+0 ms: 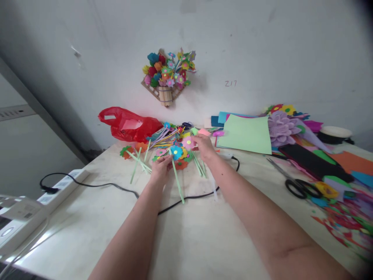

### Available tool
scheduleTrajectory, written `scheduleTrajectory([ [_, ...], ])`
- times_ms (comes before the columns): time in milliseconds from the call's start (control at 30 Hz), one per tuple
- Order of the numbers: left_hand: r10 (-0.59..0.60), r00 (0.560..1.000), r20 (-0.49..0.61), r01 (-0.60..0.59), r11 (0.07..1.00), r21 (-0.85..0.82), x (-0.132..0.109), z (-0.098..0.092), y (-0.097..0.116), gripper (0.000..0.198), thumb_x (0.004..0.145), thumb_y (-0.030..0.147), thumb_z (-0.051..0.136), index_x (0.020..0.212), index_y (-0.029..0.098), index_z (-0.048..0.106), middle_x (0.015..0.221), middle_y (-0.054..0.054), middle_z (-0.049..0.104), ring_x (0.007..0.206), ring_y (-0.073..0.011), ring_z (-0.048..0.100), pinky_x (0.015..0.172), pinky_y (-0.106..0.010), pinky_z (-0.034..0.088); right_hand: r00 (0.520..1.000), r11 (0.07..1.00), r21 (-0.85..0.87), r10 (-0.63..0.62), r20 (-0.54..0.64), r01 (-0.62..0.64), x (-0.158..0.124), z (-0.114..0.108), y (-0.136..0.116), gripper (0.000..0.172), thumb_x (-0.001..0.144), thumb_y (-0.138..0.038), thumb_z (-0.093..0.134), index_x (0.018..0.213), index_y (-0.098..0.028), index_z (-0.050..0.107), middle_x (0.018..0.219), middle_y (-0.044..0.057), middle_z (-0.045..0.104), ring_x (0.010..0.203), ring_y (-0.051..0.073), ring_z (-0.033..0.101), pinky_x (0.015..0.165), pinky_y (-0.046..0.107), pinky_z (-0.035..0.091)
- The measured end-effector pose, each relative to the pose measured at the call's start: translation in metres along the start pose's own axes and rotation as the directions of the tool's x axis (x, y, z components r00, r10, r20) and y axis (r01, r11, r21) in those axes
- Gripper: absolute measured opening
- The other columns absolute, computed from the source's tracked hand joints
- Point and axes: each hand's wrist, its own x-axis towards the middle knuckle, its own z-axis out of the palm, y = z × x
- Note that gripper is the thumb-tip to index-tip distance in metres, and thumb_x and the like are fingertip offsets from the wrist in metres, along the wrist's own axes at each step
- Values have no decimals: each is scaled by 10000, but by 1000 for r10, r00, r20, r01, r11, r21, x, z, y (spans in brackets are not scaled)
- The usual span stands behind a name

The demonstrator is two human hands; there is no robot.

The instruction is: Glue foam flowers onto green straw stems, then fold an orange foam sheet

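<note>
A heap of paper flowers [171, 142] on green and coloured stems lies at the back middle of the table. My left hand [160, 168] is pinched on a blue flower [176, 151] whose green stem [178, 182] runs down toward me. My right hand [204, 147] reaches into the heap, its fingers closed on a pink flower [189, 142]. Loose green stems [139, 161] lie to the left of my left hand, and more lie under my right wrist.
A red plastic bag [128, 124] sits behind the heap. Coloured paper sheets [246, 134], a purple paper flower [281, 128], scissors [294, 182] and scraps [346, 217] fill the right. A black cable [186, 196] and a power strip [62, 186] lie left. A flower basket [167, 76] hangs on the wall.
</note>
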Motion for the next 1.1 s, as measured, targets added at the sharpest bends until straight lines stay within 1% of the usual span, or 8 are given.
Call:
scheduleTrajectory([
  [400,78,992,-94,-65,990,127,-5,5,8,276,469,283,787,628,120,630,624,-22,631,501,-133,599,500,-251,486,991,992,106,51,120,-64,-5,5,5,148,699,-239,608,623,-170,502,382,-77,457,299,64,414,306,170,304],
  [500,148,979,-142,-112,966,234,-8,10,11,249,493,302,771,601,124,635,921,-108,668,614,-158,627,483,-244,475,993,993,90,71,98,-80,-6,6,3,97,687,-184,619,764,-173,562,402,-88,484,305,59,408,317,164,303],
  [633,260,951,-167,-202,931,304,-10,12,13,241,493,319,767,622,144,662,1339,-115,457,969,-260,597,480,-213,471,991,995,85,41,126,-52,-6,5,2,138,699,-152,590,833,-169,614,436,-80,511,314,45,418,319,153,279],
  [700,304,936,-180,-243,924,296,-10,12,14,262,479,337,771,625,151,658,1285,-105,503,956,-251,596,467,-205,461,983,995,79,37,178,-52,-6,4,1,117,706,-158,577,809,-158,632,506,-47,568,374,62,505,328,152,297],
  [800,279,949,-145,-243,944,223,-9,10,14,283,486,348,774,629,146,636,882,-74,649,685,-159,610,452,-202,436,960,992,80,77,268,-102,-8,2,-1,167,711,-159,557,858,-153,637,696,14,665,509,103,610,340,156,331],
  [900,184,982,-30,-179,976,125,-10,9,13,281,515,346,770,625,140,613,569,3,585,480,-92,526,456,-207,425,901,981,73,136,412,-181,-11,1,-4,229,716,-143,503,909,-152,626,860,60,695,596,124,642,353,161,365],
  [1000,102,994,31,-104,992,74,-11,9,10,291,514,338,776,625,141,592,515,16,579,435,-86,509,444,-208,415,867,979,42,156,473,-199,-13,0,-6,284,691,-110,510,949,-164,616,976,71,691,664,130,658,352,147,368],
  [1100,56,996,74,-62,995,79,-12,10,7,287,527,328,775,658,143,599,520,12,595,431,-90,522,422,-198,396,886,982,-7,174,429,-189,-14,0,-6,223,696,-158,598,919,-162,617,1039,77,679,677,127,662,340,133,352],
])
